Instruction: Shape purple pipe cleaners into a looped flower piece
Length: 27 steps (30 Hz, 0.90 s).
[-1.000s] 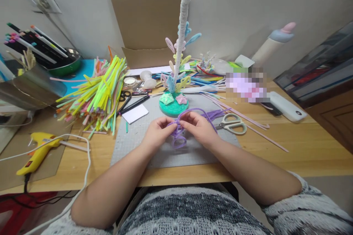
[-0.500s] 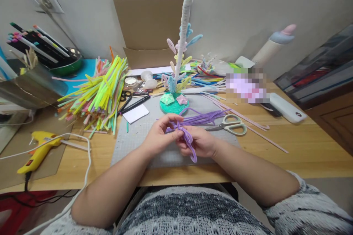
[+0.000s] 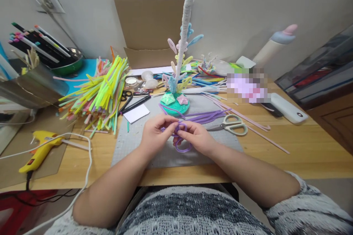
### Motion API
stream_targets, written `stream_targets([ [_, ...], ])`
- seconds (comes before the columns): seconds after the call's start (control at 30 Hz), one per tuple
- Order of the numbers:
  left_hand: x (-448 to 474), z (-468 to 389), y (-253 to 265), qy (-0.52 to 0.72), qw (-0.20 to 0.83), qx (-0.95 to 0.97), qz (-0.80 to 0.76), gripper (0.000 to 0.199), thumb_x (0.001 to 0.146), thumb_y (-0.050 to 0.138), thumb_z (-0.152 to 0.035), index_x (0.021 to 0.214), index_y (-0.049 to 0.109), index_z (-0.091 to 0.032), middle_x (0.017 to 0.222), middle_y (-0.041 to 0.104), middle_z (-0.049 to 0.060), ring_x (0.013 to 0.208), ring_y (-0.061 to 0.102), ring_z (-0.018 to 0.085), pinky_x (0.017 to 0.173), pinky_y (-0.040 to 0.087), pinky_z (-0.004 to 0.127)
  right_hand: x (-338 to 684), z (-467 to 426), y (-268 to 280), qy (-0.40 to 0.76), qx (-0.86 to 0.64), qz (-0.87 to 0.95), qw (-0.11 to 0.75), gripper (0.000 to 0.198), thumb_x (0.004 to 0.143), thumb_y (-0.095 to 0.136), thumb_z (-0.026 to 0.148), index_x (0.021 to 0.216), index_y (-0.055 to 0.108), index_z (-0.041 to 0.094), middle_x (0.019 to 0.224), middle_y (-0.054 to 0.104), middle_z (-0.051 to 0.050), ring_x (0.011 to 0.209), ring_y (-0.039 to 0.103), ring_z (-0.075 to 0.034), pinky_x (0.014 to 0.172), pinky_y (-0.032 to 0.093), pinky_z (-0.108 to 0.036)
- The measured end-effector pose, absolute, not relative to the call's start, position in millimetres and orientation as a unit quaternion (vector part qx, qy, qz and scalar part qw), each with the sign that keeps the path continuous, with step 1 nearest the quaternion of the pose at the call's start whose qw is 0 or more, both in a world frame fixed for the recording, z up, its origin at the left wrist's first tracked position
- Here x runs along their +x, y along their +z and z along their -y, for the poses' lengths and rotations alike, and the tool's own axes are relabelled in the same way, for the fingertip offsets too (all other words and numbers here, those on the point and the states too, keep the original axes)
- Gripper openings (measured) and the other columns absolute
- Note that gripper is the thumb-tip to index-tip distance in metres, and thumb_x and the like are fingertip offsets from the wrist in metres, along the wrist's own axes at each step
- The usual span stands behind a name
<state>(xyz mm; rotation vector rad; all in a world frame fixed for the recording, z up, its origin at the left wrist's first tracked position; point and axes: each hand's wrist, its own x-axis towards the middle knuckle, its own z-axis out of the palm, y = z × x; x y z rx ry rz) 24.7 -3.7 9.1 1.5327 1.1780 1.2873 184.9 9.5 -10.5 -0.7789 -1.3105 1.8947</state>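
Note:
Over the grey cutting mat, a purple pipe cleaner bent into loops is pinched between both hands. My left hand is closed on it from the left, thumb and fingertips together. From the right, my right hand grips the looped part, and one round loop hangs below the fingers. Just behind the hands lie loose purple pipe cleaners. Scissors with pale handles rest to the right. Beyond stands a white wrapped stem with pastel loops, on a round green base.
A large bundle of pipe cleaners lies to the left, near black pens on white paper. A yellow glue gun and its cable are at the far left. Pink pipe cleaners and a white device lie to the right.
The purple loops have turned between my fingers and now form a rounder loop hanging below. My right hand has shifted slightly up, and a purple strand now crosses the green base's front.

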Motion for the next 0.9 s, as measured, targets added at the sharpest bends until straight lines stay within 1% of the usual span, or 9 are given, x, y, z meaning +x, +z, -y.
stream_targets([
  [0.1, 23, 2, 8, 0.521, 0.439, 0.561, -0.470, 0.022, 0.082, 0.056, -0.033, 0.092, 0.069, -0.018, 0.075, 0.065, 0.003, 0.064, 0.056, 0.012, 0.061, 0.045, 0.024, 184, -8, -9, 0.728, -0.326, 0.487, 0.357, 0.027, 0.073, 0.068, 0.039, 0.082, 0.059, 0.015, 0.065, 0.067, -0.001, 0.058, 0.064, -0.014, 0.057, 0.050, -0.026],
  [0.17, 23, 2, 8, 0.536, 0.425, 0.556, -0.473, 0.022, 0.080, 0.058, -0.032, 0.095, 0.069, -0.019, 0.077, 0.065, 0.003, 0.066, 0.056, 0.012, 0.063, 0.045, 0.024, 184, -7, -9, 0.727, -0.336, 0.471, 0.371, 0.027, 0.072, 0.068, 0.039, 0.080, 0.059, 0.015, 0.063, 0.067, -0.001, 0.056, 0.064, -0.013, 0.055, 0.050, -0.025],
  [0.3, 22, 3, 12, 0.533, 0.331, 0.635, -0.451, 0.016, 0.074, 0.065, -0.025, 0.088, 0.071, -0.022, 0.080, 0.064, 0.004, 0.070, 0.055, 0.014, 0.065, 0.043, 0.025, 186, -7, -7, 0.718, -0.339, 0.471, 0.384, 0.027, 0.072, 0.068, 0.038, 0.079, 0.059, 0.014, 0.060, 0.066, -0.001, 0.051, 0.062, -0.012, 0.052, 0.050, -0.025],
  [0.37, 22, 5, 13, 0.522, 0.325, 0.657, -0.437, 0.011, 0.073, 0.066, -0.024, 0.083, 0.071, -0.021, 0.077, 0.063, 0.004, 0.070, 0.055, 0.014, 0.065, 0.042, 0.025, 186, -7, -6, 0.709, -0.333, 0.488, 0.385, 0.026, 0.073, 0.067, 0.039, 0.080, 0.061, 0.014, 0.060, 0.065, -0.001, 0.052, 0.061, -0.012, 0.053, 0.050, -0.025],
  [0.47, 25, 5, 11, 0.522, 0.368, 0.629, -0.444, 0.007, 0.072, 0.068, -0.024, 0.074, 0.065, -0.018, 0.071, 0.062, 0.002, 0.067, 0.054, 0.013, 0.064, 0.042, 0.025, 186, -4, -4, 0.678, -0.342, 0.515, 0.397, 0.024, 0.074, 0.066, 0.038, 0.081, 0.062, 0.015, 0.062, 0.065, -0.001, 0.055, 0.061, -0.012, 0.054, 0.050, -0.025],
  [0.57, 28, 4, 6, 0.537, 0.466, 0.545, -0.444, 0.016, 0.069, 0.071, -0.025, 0.069, 0.057, -0.017, 0.067, 0.058, 0.000, 0.064, 0.053, 0.011, 0.064, 0.043, 0.024, 186, -1, -4, 0.637, -0.358, 0.534, 0.427, 0.022, 0.075, 0.065, 0.036, 0.082, 0.062, 0.015, 0.063, 0.064, -0.001, 0.056, 0.061, -0.012, 0.055, 0.050, -0.026],
  [0.7, 32, 2, 6, 0.539, 0.579, 0.454, -0.411, 0.021, 0.065, 0.074, -0.028, 0.075, 0.060, -0.016, 0.071, 0.062, 0.000, 0.070, 0.057, 0.012, 0.069, 0.046, 0.026, 186, 1, -6, 0.584, -0.367, 0.565, 0.452, 0.016, 0.077, 0.063, 0.032, 0.081, 0.062, 0.016, 0.067, 0.064, -0.001, 0.060, 0.061, -0.012, 0.058, 0.051, -0.026],
  [0.77, 32, 2, 7, 0.540, 0.593, 0.442, -0.402, 0.021, 0.064, 0.075, -0.030, 0.075, 0.063, -0.017, 0.072, 0.064, 0.000, 0.071, 0.058, 0.013, 0.071, 0.046, 0.027, 186, 1, -6, 0.579, -0.371, 0.570, 0.449, 0.016, 0.077, 0.064, 0.032, 0.081, 0.063, 0.016, 0.067, 0.064, -0.001, 0.059, 0.061, -0.012, 0.058, 0.051, -0.027],
  [0.9, 30, 2, 8, 0.562, 0.561, 0.461, -0.396, 0.015, 0.063, 0.076, -0.026, 0.070, 0.066, -0.018, 0.074, 0.063, 0.000, 0.073, 0.057, 0.013, 0.071, 0.046, 0.026, 186, 0, -2, 0.600, -0.374, 0.545, 0.451, 0.021, 0.075, 0.065, 0.035, 0.081, 0.063, 0.015, 0.063, 0.065, -0.002, 0.056, 0.061, -0.013, 0.055, 0.051, -0.028],
])
